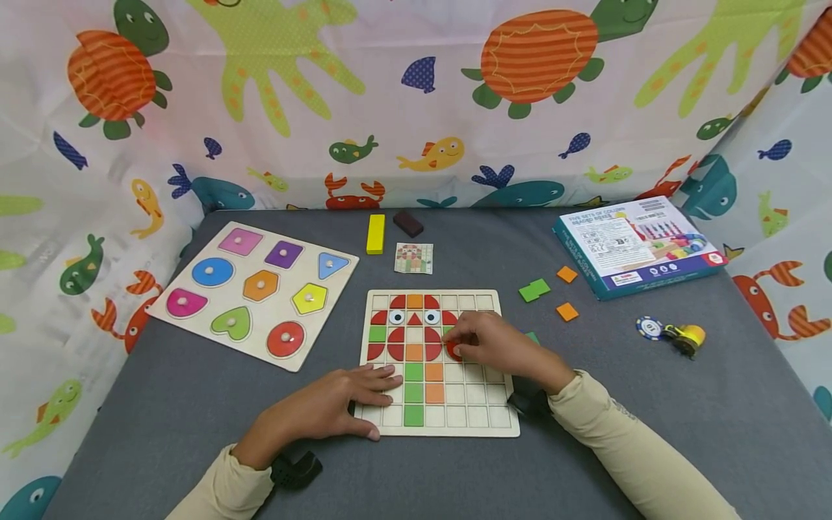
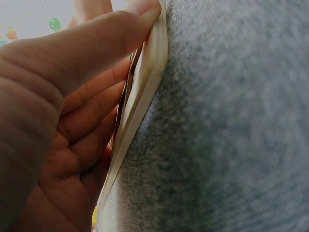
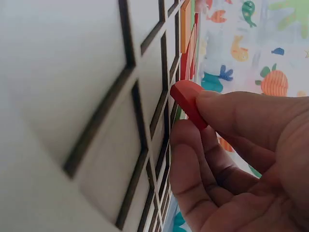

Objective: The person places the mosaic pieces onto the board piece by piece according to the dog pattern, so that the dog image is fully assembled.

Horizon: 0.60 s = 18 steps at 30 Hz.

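Note:
A wooden grid board (image 1: 477, 419) lies in the middle of the grey table, partly filled with red, orange and green tiles that form an owl-like figure. My right hand (image 1: 484, 343) pinches a red quarter-round tile (image 1: 453, 352) (image 3: 189, 102) between thumb and fingers, just over the board's right middle cells. My left hand (image 1: 338, 401) rests flat on the board's lower left corner, fingers straight, the thumb along the board edge (image 2: 145, 92).
A shape-peg puzzle (image 1: 255, 289) lies at left. A small pattern card (image 1: 413, 258), yellow block (image 1: 375, 233) and dark block (image 1: 407, 223) sit behind the board. Loose green tile (image 1: 534, 290) and orange tiles (image 1: 568, 311), a box (image 1: 637, 245) and a yellow toy (image 1: 685, 336) are at right.

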### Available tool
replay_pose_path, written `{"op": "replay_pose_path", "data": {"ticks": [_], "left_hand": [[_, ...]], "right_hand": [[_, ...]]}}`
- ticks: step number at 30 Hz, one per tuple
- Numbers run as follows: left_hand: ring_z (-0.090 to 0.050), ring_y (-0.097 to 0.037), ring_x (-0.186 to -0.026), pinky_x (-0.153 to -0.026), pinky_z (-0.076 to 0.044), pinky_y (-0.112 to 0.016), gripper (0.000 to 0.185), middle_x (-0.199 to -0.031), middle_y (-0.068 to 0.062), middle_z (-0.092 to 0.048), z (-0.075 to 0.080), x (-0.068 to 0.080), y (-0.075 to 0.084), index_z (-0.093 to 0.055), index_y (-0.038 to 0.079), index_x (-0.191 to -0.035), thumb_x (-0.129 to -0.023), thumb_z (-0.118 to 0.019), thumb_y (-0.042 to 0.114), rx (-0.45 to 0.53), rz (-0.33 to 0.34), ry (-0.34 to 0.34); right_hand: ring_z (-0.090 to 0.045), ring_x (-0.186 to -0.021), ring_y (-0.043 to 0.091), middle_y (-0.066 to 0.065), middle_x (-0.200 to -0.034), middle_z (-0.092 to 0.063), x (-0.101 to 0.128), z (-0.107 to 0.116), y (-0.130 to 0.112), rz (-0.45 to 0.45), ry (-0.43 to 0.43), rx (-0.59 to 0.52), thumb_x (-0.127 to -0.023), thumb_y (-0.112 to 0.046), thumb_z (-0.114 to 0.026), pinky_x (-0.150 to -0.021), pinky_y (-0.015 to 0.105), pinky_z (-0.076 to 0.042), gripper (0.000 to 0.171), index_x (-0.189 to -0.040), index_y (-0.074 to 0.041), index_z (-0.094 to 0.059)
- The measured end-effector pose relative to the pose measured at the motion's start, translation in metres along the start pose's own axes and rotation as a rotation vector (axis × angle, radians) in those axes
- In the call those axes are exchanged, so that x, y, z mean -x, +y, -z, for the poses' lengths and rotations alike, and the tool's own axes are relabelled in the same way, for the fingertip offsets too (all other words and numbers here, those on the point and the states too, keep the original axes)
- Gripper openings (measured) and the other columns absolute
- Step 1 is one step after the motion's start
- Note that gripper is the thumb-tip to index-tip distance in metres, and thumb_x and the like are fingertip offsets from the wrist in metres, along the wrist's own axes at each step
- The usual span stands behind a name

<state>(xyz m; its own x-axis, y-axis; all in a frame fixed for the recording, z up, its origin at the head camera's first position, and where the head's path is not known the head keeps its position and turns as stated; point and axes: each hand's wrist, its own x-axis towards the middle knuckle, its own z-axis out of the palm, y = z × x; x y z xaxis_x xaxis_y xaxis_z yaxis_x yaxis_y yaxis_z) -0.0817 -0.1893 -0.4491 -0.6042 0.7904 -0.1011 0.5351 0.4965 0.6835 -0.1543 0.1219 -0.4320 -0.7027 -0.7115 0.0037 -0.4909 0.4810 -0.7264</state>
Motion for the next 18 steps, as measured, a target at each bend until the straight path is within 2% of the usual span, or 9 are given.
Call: {"op": "replay_pose_path", "data": {"ticks": [8,13,18], "left_hand": [[-0.029,-0.013,-0.141,-0.110,-0.030,-0.047,0.056,-0.146,0.012,-0.044,-0.004,0.002,0.001,-0.061,0.019,-0.133,-0.083,-0.075,0.041,0.011,0.044,-0.026],[-0.029,-0.013,-0.142,-0.110,-0.030,-0.047,0.056,-0.146,0.012,-0.044,-0.004,0.002,0.000,-0.062,0.019,-0.133,-0.083,-0.076,0.040,0.014,0.040,-0.015],[-0.029,-0.013,-0.142,-0.110,-0.030,-0.047,0.055,-0.146,0.012,-0.044,-0.002,0.000,-0.001,-0.062,0.019,-0.133,-0.084,-0.076,0.039,0.004,0.028,-0.011]], "right_hand": [[-0.049,-0.073,0.012,0.001,-0.089,-0.059,-0.003,-0.007,-0.004,-0.012,-0.014,0.121,-0.086,-0.001,-0.069,-0.063,0.026,-0.044,0.022,-0.107,-0.005,-0.075],[-0.051,-0.074,0.012,0.000,-0.087,-0.060,-0.004,-0.007,-0.004,-0.015,0.000,0.121,-0.085,0.002,-0.068,-0.063,0.027,-0.045,0.020,-0.103,-0.005,-0.076],[-0.054,-0.078,0.011,0.000,-0.092,-0.064,-0.004,0.003,-0.002,-0.008,0.027,0.098,-0.090,-0.003,-0.066,-0.068,0.028,-0.048,0.015,-0.102,-0.005,-0.076]]}}
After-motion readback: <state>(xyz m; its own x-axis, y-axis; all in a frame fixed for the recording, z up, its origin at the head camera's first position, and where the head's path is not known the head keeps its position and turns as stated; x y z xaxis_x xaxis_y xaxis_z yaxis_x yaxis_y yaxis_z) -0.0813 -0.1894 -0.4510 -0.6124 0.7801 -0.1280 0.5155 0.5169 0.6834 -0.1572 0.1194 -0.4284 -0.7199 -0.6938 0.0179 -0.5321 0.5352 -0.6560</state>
